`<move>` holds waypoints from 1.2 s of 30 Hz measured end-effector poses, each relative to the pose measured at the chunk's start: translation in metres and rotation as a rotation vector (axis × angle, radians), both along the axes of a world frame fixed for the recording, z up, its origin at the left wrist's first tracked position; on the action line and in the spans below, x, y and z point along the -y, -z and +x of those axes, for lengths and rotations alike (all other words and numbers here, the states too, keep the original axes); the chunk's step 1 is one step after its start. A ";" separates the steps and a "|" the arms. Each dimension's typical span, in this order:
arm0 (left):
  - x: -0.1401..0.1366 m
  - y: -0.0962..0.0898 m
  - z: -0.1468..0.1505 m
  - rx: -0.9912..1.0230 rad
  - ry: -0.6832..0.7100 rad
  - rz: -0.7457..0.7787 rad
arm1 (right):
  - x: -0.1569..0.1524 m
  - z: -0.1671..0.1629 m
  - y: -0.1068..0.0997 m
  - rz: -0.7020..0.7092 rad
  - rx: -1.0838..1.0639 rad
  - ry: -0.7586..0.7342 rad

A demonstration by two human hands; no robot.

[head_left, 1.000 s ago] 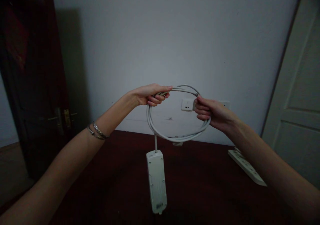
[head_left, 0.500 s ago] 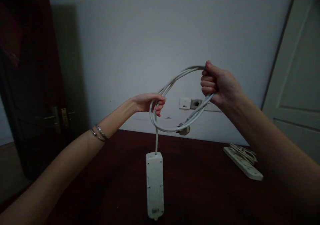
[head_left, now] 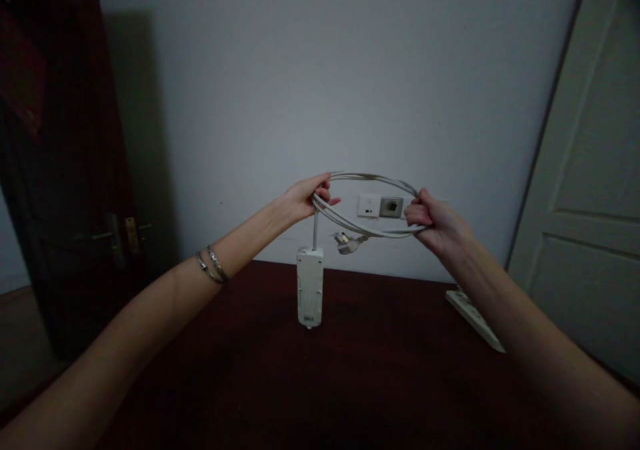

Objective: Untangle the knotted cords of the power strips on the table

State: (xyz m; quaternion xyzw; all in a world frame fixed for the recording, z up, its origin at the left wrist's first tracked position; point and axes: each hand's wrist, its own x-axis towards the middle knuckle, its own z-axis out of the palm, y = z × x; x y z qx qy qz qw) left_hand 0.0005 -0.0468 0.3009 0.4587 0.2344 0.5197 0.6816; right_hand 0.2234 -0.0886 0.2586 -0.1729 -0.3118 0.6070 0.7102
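Observation:
A looped white power cord (head_left: 360, 228) is stretched between my two hands above the table. My left hand (head_left: 311, 193) is closed around the left end of the loops. On the right, my right hand (head_left: 434, 222) grips the other end in a fist. From the cord below my left hand hangs a white power strip (head_left: 310, 287), upright, with its screw-dotted back towards me. The cord's plug (head_left: 349, 242), with metal prongs, dangles under the loops, in front of the wall.
A second white power strip (head_left: 473, 317) lies on the dark red table (head_left: 350, 370), partly behind my right forearm. Wall sockets (head_left: 369, 205) sit behind the loops. A dark door (head_left: 60, 203) stands at left, a pale door (head_left: 590, 190) at right.
My right hand has come down and the loops now lie flatter and wider. The hanging strip has moved up and looks smaller. My left hand has shifted slightly up.

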 end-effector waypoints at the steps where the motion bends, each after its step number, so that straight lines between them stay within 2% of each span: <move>1: -0.004 -0.005 0.002 0.042 0.027 -0.060 | -0.003 -0.002 0.016 -0.053 -0.033 -0.023; 5: -0.019 -0.011 0.012 0.114 0.207 -0.276 | -0.011 -0.016 0.077 -0.237 -0.052 -0.030; 8: -0.023 -0.007 0.022 0.093 0.270 -0.331 | -0.012 -0.029 0.111 -0.330 -0.019 -0.080; 14: -0.013 0.004 0.041 0.045 0.298 -0.361 | -0.004 -0.060 0.151 -0.424 0.046 -0.197; 17: -0.004 0.007 0.047 0.021 0.308 -0.372 | 0.001 -0.075 0.169 -0.386 0.154 -0.328; 20: 0.008 0.009 0.052 0.022 0.288 -0.404 | 0.005 -0.085 0.187 -0.309 0.263 -0.357; 22: 0.016 0.011 0.056 0.034 0.287 -0.412 | 0.007 -0.086 0.197 -0.310 0.302 -0.436; 24: 0.023 0.013 0.060 0.041 0.310 -0.401 | 0.009 -0.085 0.206 -0.334 0.298 -0.588; 28: 0.034 0.019 0.068 0.001 0.380 -0.376 | 0.015 -0.086 0.217 -0.248 0.154 -0.787; 32: 0.037 0.021 0.068 -0.018 0.389 -0.373 | 0.024 -0.091 0.221 -0.178 0.081 -0.946; 36: 0.031 0.020 0.056 0.000 0.383 -0.406 | 0.027 -0.083 0.218 -0.180 0.168 -1.045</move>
